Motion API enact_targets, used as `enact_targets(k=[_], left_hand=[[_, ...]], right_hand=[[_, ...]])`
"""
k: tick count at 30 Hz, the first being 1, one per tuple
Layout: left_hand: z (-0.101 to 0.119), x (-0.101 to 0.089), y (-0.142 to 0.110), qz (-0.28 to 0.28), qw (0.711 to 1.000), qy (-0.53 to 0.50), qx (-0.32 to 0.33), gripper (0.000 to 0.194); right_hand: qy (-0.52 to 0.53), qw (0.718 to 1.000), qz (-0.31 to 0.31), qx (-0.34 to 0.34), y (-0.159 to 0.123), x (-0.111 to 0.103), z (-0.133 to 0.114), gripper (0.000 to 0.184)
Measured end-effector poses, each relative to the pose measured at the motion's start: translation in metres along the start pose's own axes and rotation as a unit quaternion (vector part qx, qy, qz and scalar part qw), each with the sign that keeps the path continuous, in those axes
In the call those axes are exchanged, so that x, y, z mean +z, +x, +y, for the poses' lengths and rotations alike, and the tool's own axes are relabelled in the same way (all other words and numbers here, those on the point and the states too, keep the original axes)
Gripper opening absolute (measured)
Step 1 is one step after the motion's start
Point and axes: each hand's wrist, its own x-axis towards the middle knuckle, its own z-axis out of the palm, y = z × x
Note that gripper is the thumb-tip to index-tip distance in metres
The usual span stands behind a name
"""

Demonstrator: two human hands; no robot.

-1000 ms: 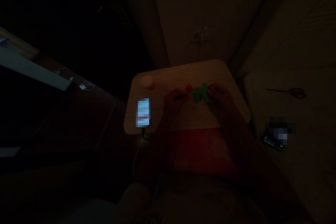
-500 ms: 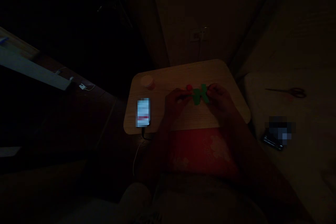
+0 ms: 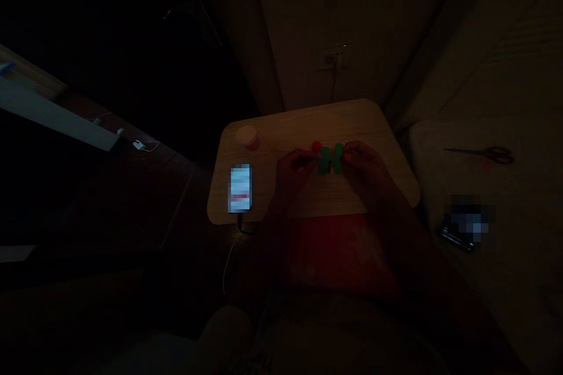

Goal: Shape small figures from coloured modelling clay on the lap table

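The room is very dark. Over a small wooden table [image 3: 382, 129], my left hand [image 3: 294, 171] and my right hand [image 3: 365, 165] pinch the two ends of a small green piece [image 3: 329, 159], which looks like folded paper or soft material. Both hands have their fingers curled onto it. A small red thing [image 3: 316, 145] lies on the table just behind the green piece. My forearms reach in from the bottom of the view.
A lit phone [image 3: 240, 188] lies at the table's front left with a cable hanging off the edge. A small round pot [image 3: 247, 137] stands at the back left. Scissors [image 3: 488, 154] and a dark object [image 3: 461, 228] rest on the bed to the right. A wall socket [image 3: 333, 58] is behind.
The green piece has been squeezed narrower and shifted slightly left between my hands. My hands have come a little closer together.
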Motion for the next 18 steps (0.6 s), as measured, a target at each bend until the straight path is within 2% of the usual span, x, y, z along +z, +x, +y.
enact_targets(k=[3,7,11,18], left_hand=[[0.001,0.002,-0.001,-0.007,1.000,0.006,-0.005,0.024],[0.002,0.005,-0.004,-0.032,0.999,0.001,0.007,0.018],[0.004,0.006,-0.006,-0.037,0.999,-0.001,0.002,0.016],[0.003,0.009,-0.007,-0.023,0.998,-0.026,-0.046,0.018]], right_hand=[[-0.061,0.998,0.003,-0.012,-0.002,0.009,-0.005,0.044],[-0.133,0.991,0.007,-0.026,-0.002,0.017,-0.011,0.042],[-0.127,0.992,0.008,-0.024,-0.001,0.018,-0.010,0.042],[-0.118,0.992,0.030,-0.014,0.001,0.012,0.001,0.049]])
